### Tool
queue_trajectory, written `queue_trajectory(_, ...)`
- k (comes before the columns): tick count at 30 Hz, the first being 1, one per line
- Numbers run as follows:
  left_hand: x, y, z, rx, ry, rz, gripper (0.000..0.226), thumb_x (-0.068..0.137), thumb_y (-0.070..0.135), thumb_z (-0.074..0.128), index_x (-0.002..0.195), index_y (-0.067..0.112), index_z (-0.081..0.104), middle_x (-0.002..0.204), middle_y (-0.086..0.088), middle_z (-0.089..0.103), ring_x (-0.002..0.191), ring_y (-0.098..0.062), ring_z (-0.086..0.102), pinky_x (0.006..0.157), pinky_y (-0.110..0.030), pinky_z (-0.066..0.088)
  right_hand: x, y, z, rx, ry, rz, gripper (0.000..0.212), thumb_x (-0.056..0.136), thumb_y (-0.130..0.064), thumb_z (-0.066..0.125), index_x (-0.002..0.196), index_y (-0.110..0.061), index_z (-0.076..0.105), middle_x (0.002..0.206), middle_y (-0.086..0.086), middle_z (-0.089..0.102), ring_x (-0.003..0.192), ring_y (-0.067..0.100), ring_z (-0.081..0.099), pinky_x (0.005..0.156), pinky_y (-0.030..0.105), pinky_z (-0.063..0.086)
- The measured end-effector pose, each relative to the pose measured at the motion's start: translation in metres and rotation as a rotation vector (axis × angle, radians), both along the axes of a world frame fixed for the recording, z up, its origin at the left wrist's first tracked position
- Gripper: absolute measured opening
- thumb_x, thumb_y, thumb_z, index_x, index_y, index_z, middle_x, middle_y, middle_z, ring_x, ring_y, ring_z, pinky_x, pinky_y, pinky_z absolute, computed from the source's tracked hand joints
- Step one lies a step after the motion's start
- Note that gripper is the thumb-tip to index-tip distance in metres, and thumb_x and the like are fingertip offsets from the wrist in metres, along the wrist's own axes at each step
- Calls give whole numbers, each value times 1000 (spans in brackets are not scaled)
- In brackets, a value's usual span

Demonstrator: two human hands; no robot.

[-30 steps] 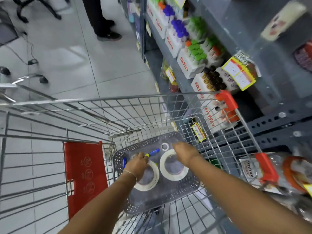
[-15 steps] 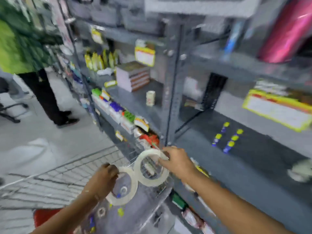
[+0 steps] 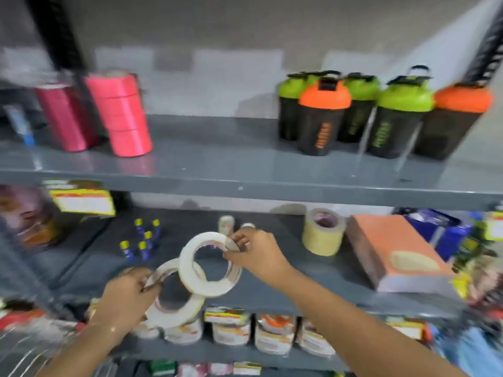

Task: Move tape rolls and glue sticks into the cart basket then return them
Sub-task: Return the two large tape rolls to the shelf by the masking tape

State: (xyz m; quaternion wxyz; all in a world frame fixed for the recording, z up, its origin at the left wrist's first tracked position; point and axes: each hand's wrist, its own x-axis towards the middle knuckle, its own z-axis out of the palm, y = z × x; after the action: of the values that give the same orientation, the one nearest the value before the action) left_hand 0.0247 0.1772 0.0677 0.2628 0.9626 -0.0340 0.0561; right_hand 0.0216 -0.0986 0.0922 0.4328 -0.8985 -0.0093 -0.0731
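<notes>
Each of my hands holds a wide white tape roll in front of the grey middle shelf (image 3: 272, 292). My right hand (image 3: 255, 254) pinches the upper roll (image 3: 190, 270) by its top rim, over the shelf's front part. My left hand (image 3: 128, 297) grips the lower roll (image 3: 177, 314) at its left side, at the shelf's front edge. The upper roll overlaps the lower one. Several blue glue sticks with yellow caps (image 3: 143, 239) stand on the shelf to the left. A thick beige tape roll (image 3: 322, 232) stands at the right.
An orange packet (image 3: 394, 251) lies right of the beige roll. Pink ribbon spools (image 3: 119, 112) and shaker bottles (image 3: 381, 115) stand on the shelf above. Yellow price tags hang from shelf edges. Jars (image 3: 272, 333) fill the shelf below. The cart's wire rim (image 3: 24, 357) shows at bottom left.
Both hands lifted the two tape rolls out of the cart basket and carried them up to the middle shelf. My view swung from the cart to the shelving.
</notes>
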Motion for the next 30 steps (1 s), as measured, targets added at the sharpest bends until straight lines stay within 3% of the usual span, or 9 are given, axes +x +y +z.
queue_trajectory(4,28,-91,7,-121,50,-159,9,71,22,78,67,23,69,69,5,67,64,-13,61,57,-25,40,-7,-104,3,-4,29,-331,22,72,-30,82,77,-12,71,69,0,71,68,12,64,70,30,52)
queue_trajectory(6,37,-124,8,-155,69,-195,10,70,23,78,65,25,69,66,9,67,62,-9,60,56,-24,40,-4,-152,4,-22,123,-436,17,76,-28,78,73,-14,69,67,-1,68,73,15,65,75,32,55)
queue_trajectory(11,41,-176,-3,-276,216,-202,7,65,23,79,67,22,72,63,5,73,59,-12,68,59,-30,57,13,-242,-5,-29,143,-768,41,61,-44,73,69,-4,71,71,12,75,73,25,72,70,32,55)
queue_trajectory(14,46,-192,-9,-296,245,-188,8,64,22,78,62,18,72,53,4,72,45,-9,66,44,-16,51,33,-267,-16,11,108,-821,37,63,-35,78,74,-3,63,78,15,71,76,24,66,64,30,46)
queue_trajectory(16,51,-201,-9,-304,242,-166,12,65,22,77,58,15,70,49,6,70,40,-2,62,38,-12,45,44,-275,-24,13,120,-841,36,67,-32,80,84,-5,62,79,12,70,77,26,67,65,33,52)
queue_trajectory(20,58,-220,-5,-264,211,-137,17,66,28,75,57,15,67,43,11,65,40,7,58,38,-12,38,59,-284,-38,-54,192,-830,31,72,-28,75,85,-6,58,83,16,74,78,32,71,66,34,58)
queue_trajectory(24,66,-234,0,-283,234,-127,14,65,28,74,64,14,71,46,7,67,37,-2,61,38,-2,38,63,-287,-43,-76,226,-825,27,73,-25,70,87,-1,68,79,15,75,75,28,71,64,31,55)
queue_trajectory(27,71,-247,5,-322,273,-119,17,64,27,73,69,10,72,54,-3,71,41,-13,66,50,-15,53,64,-287,-43,-50,213,-819,26,72,-23,71,85,-2,64,79,16,74,75,29,71,65,34,57)
queue_trajectory(30,77,-265,15,-375,271,-116,17,62,22,72,71,8,72,55,-4,72,42,-19,67,54,-27,56,66,-289,-41,-25,189,-810,25,72,-23,73,78,-7,55,79,16,72,72,29,69,58,31,52)
